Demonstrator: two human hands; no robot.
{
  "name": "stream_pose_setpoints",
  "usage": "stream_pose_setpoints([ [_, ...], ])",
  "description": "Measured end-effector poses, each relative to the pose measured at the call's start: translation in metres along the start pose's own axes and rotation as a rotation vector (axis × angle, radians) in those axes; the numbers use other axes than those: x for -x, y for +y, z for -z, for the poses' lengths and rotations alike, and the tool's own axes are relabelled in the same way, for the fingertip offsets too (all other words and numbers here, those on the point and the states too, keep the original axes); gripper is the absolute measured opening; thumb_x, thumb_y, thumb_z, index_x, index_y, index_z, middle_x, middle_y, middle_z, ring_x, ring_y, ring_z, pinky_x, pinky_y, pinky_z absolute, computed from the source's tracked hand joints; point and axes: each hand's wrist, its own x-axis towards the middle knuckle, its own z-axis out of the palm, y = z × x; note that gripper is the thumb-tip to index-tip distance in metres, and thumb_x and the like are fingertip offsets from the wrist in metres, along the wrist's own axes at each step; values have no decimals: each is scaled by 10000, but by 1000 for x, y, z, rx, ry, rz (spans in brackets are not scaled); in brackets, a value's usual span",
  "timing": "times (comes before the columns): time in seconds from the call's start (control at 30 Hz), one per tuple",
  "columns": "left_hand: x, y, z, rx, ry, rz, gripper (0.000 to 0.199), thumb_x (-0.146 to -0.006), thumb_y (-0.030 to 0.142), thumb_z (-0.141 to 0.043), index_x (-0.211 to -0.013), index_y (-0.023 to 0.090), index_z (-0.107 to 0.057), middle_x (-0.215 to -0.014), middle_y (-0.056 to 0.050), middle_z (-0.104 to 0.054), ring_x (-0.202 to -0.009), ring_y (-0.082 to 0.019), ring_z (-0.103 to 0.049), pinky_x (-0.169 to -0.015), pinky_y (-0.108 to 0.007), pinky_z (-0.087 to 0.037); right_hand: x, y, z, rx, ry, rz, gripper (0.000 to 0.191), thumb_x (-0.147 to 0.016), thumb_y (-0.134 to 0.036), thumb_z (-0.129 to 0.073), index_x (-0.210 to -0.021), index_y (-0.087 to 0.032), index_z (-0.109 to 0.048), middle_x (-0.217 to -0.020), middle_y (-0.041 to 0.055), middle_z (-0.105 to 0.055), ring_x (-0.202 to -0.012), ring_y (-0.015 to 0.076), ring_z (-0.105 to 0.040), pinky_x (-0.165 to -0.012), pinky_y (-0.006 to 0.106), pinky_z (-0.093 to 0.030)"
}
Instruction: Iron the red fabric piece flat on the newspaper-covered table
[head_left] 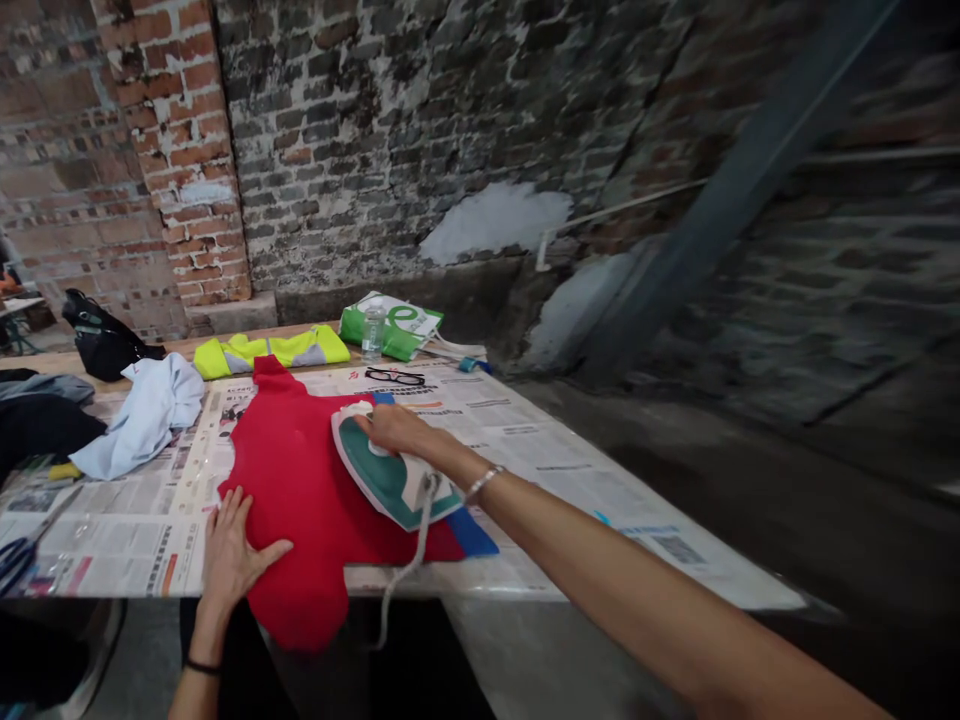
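Note:
A red garment (289, 465) with blue edging lies spread on the newspaper-covered table, its near part hanging over the front edge. My right hand (394, 430) is wrapped round the handle of a teal and white clothes iron (379, 465). The iron is over the right part of the red cloth, tilted so that its side shows; whether its soleplate touches the cloth I cannot tell. From its heel a pale cord (409, 580) drops past the table edge. My left hand (236, 550) rests with fingers spread on the garment's left edge.
Newspaper (525, 450) covers the table. Behind the garment are glasses (395, 377), a plastic bottle (373, 335), a green and white bag (405, 325) and a folded yellow vest (274, 350). Pale blue cloth (154, 415), a black bag (105, 335) and scissors (22, 555) lie left.

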Motion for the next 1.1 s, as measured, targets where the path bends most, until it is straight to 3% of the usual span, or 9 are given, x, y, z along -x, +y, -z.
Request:
stream_pose_setpoints([
  [0.17,0,2,1,7,-16,20,772,-781,625,-741,-1377,155,-600,-1534,-187,-517,-1450,-375,-452,-1200,-597,-353,38,5,-2,-30,-77,14,585,-1076,-480,-364,-984,-72,-774,-724,185,-749,-944,305,-749,-842,321,-518],
  [0.3,0,3,1,-4,-14,26,769,-785,616,-746,-1376,145,-599,-1533,-193,-515,-1457,-372,-443,-1203,-595,-346,25,-4,2,8,-34,13,589,-1083,-448,-344,-966,-72,-782,-778,200,-762,-1003,304,-739,-865,317,-511],
  [0.43,-1,3,4,-5,-28,31,779,-786,615,-746,-1383,139,-594,-1536,-201,-509,-1459,-369,-441,-1204,-596,-341,1,-19,8,1,23,21,523,-1082,-387,-364,-1128,-29,-744,-919,228,-774,-1127,301,-704,-907,307,-489],
  [0.53,-1,2,6,7,-58,32,793,-780,614,-752,-1394,141,-589,-1545,-194,-501,-1467,-366,-430,-1206,-592,-340,0,-23,11,-11,4,36,537,-1084,-403,-367,-1083,-31,-753,-857,212,-771,-1077,285,-724,-882,288,-489],
  [0.67,0,3,7,17,-72,32,795,-778,616,-754,-1402,153,-587,-1554,-188,-493,-1471,-361,-426,-1219,-581,-320,25,-15,7,-7,-71,83,564,-1090,-428,-354,-980,-55,-763,-762,184,-758,-924,261,-754,-807,264,-490],
  [0.8,1,6,6,9,-66,39,794,-790,624,-740,-1400,141,-585,-1553,-194,-490,-1482,-354,-410,-1229,-572,-303,59,-3,0,33,-82,136,504,-1087,-444,-378,-1099,-68,-713,-848,173,-771,-855,258,-754,-709,264,-473],
  [0.9,1,9,6,4,-56,44,800,-785,628,-741,-1399,139,-584,-1548,-196,-497,-1483,-352,-408,-1227,-568,-307,68,0,-1,36,-95,248,462,-1072,-477,-422,-1139,-102,-683,-916,151,-778,-843,256,-751,-674,257,-460],
  [1.0,2,9,5,7,-53,42,795,-782,634,-743,-1396,153,-589,-1545,-192,-502,-1476,-354,-420,-1222,-571,-313,58,-11,-2,38,-118,333,459,-1063,-496,-437,-1151,-115,-678,-951,147,-780,-858,262,-751,-681,258,-466],
  [1.1,1,8,6,5,-51,38,800,-780,632,-748,-1394,145,-588,-1538,-198,-508,-1472,-357,-425,-1216,-575,-327,37,-40,-3,62,-60,318,483,-1062,-484,-430,-1145,-96,-705,-1046,200,-769,-988,295,-738,-750,278,-486],
])
